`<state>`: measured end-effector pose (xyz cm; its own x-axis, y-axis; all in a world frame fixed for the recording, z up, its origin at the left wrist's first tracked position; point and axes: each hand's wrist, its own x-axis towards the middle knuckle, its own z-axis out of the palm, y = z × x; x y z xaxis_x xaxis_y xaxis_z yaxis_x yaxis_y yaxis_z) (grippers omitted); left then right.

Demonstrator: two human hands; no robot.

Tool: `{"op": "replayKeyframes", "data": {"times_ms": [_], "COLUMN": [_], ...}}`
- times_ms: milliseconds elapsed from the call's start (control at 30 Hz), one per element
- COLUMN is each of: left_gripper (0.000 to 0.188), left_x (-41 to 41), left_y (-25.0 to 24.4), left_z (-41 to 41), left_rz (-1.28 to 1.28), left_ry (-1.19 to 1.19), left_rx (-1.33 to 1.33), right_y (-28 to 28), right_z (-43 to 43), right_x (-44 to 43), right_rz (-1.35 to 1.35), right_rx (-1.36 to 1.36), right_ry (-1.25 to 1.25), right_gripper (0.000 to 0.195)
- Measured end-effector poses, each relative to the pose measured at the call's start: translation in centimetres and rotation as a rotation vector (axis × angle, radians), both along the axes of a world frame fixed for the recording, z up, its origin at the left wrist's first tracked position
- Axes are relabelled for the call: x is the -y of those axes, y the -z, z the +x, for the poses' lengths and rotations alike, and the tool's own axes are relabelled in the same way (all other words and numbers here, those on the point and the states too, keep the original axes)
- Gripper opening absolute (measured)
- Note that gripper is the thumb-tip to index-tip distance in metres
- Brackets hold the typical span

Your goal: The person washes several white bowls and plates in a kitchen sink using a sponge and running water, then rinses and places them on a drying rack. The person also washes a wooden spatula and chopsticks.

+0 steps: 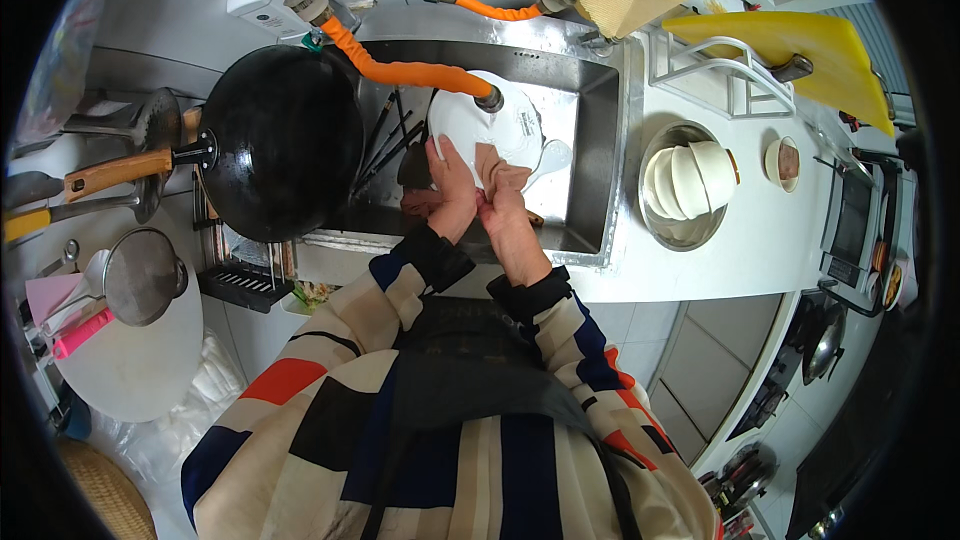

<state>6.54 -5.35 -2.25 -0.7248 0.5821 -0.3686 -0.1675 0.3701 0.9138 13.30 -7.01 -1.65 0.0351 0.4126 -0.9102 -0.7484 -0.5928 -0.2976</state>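
Over a stainless steel sink (592,165), both my hands are at the near edge of a white plate (457,116), its underside partly facing up below the tap's end. My left hand (452,184) grips the plate's near left edge, fingers spread on its surface. My right hand (506,206) presses a brown cloth (495,169) against the plate near its lower right rim. A white spoon (555,157) lies in the sink just right of the plate. Black chopsticks (386,139) and a dark item lie left of it. Another piece of brown cloth (421,202) is beside my left wrist.
An orange-sleeved tap hose (405,73) arches over the plate. A black wok (281,142) covers the sink's left end. On the right counter stand a steel bowl (681,240) holding several white bowls (690,180), a white rack (720,75) and a yellow cutting board (817,52).
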Motion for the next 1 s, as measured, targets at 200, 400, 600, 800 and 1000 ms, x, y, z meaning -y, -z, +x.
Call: {"op": "replayKeyframes", "data": {"times_ms": [200,400,600,800,1000], "left_gripper": [0.055,0.042,0.024,0.011,0.023], "left_x": [-1.7,-9.1,-7.0,-4.9,-1.7], "left_y": [7.7,0.3,1.0,-4.2,0.4], "left_z": [-2.9,-1.5,-2.4,-2.7,-6.7], "left_rz": [-0.17,-0.087,0.241,0.003,0.223], "left_ry": [0.203,0.646,1.029,0.499,0.866], "left_rx": [0.26,0.69,0.632,1.027,1.033], "right_y": [-0.4,-4.6,-3.2,-5.6,-1.8], "right_z": [4.1,9.4,10.8,4.3,0.9], "right_x": [-1.2,-2.4,-1.8,-1.6,-8.8], "right_rz": [0.31,0.847,1.131,1.295,1.135], "right_rx": [0.449,1.393,1.792,1.572,1.268], "right_ry": [-0.286,-0.766,-0.956,-1.116,-1.138], "right_gripper": [0.022,0.029,0.053,0.057,0.028]}}
